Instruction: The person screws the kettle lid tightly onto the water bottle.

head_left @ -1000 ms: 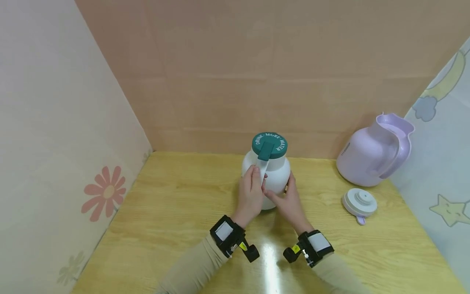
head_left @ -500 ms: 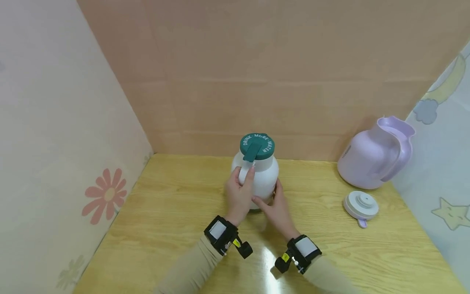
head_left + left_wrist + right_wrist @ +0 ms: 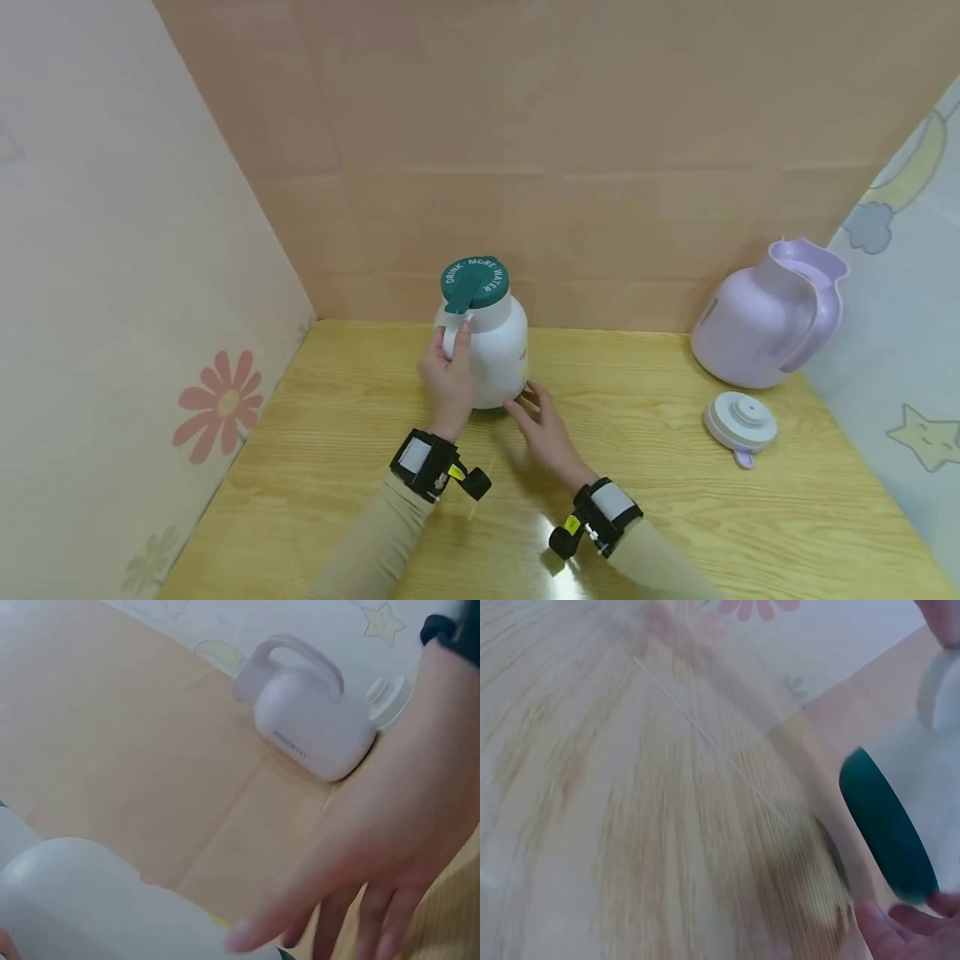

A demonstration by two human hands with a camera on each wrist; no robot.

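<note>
Left hand [image 3: 448, 385] grips the handle of the white jug [image 3: 491, 350] standing far-centre on the table [image 3: 675, 517], right hand [image 3: 542, 421] open with fingertips at its base; one-handed hold could tip it.
</note>
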